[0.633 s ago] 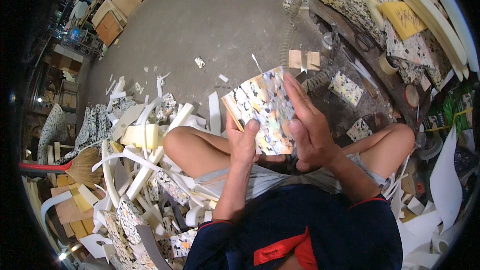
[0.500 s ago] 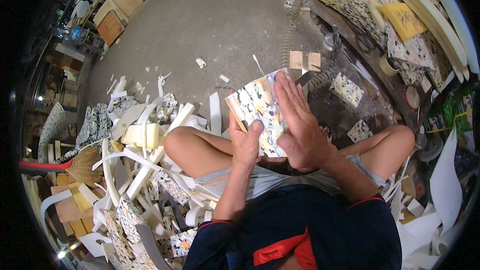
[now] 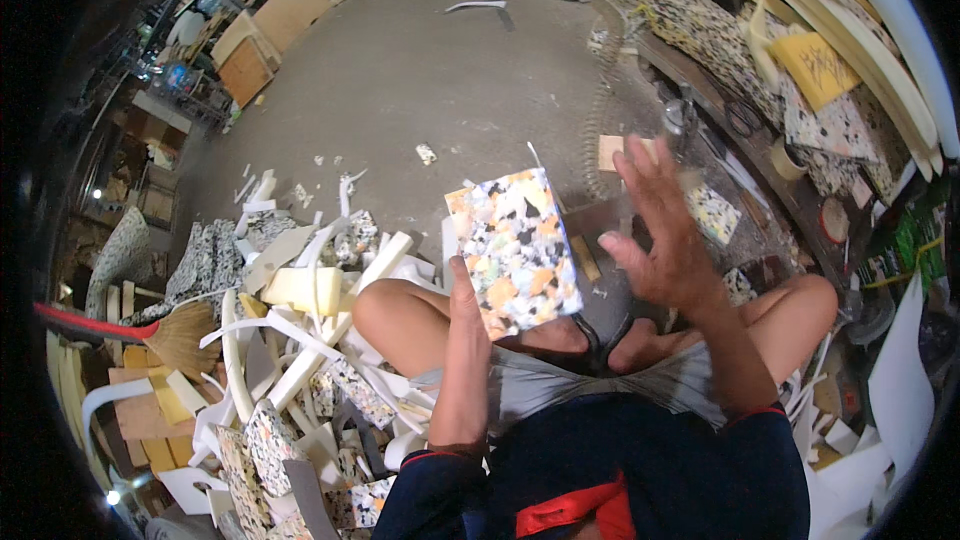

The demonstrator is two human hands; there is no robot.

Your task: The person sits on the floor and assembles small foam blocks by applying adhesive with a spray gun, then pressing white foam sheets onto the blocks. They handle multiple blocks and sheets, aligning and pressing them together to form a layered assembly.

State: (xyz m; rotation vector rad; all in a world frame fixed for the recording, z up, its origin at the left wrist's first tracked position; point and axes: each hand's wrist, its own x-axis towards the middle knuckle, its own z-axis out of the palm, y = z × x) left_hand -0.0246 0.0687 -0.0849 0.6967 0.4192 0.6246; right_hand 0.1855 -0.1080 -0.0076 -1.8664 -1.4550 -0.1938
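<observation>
A rectangular slab of speckled rebonded foam (image 3: 518, 250) is held up above my crossed legs. My left hand (image 3: 463, 315) grips its left edge, the thumb showing on the near face while the other fingers are hidden behind. To the right of the slab, apart from it, my right hand (image 3: 655, 230) is raised with spread fingers and holds nothing; its fingertips are slightly blurred. Beyond those fingertips lies a small light wooden board (image 3: 611, 152), partly covered by the hand. Another speckled foam piece (image 3: 714, 214) rests on the floor to the right.
Foam offcuts (image 3: 320, 290) heap up at my left, with a red-handled straw broom (image 3: 180, 335) beside them. A coiled hose (image 3: 603, 100) runs along the floor ahead. At right stands a low bench (image 3: 700, 90) with scissors (image 3: 742, 119), a tape roll (image 3: 787, 159) and foam sheets.
My right hand has left the slab and moved right, its fingers spreading. The slab has turned so its broad face shows more fully, still in my left hand. The view has shifted slightly.
</observation>
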